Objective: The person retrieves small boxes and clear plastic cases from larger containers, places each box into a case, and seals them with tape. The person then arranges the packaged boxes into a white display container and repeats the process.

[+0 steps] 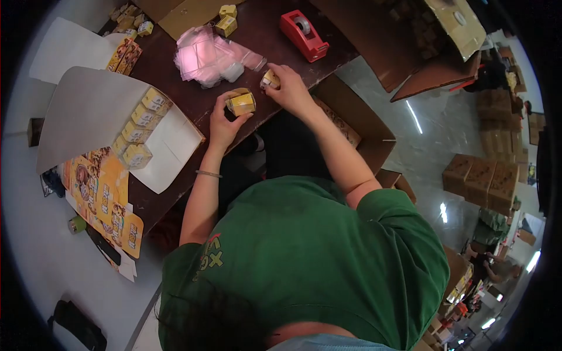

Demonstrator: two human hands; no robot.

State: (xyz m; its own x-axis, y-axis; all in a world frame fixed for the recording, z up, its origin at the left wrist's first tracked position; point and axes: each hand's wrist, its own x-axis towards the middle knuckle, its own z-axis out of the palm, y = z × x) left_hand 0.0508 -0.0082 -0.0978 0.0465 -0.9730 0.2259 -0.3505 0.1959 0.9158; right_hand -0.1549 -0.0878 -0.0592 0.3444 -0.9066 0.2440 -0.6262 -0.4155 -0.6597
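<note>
My left hand (pixel 222 126) has its thumb and fingers closed around a small yellow box (pixel 242 105) near the table's front edge. Just to the right, my right hand (pixel 288 88) grips another small yellow-and-white box (pixel 270 79) with the fingertips. The two boxes are apart. Beyond the hands lies a loose pile of pinkish clear plastic pieces (pixel 199 57), perhaps small bags. To the left, an open carton with a white inside (pixel 170 155) holds a row of small yellow boxes (pixel 142 116).
A red tape dispenser (pixel 304 36) stands at the back right of the dark table (pixel 263 29). Two small yellow boxes (pixel 226 24) sit behind the plastic. Printed orange cartons (pixel 102 187) lie at left. Open cardboard boxes (pixel 374 137) stand at right; stacked brown cartons (pixel 480 181) are farther off.
</note>
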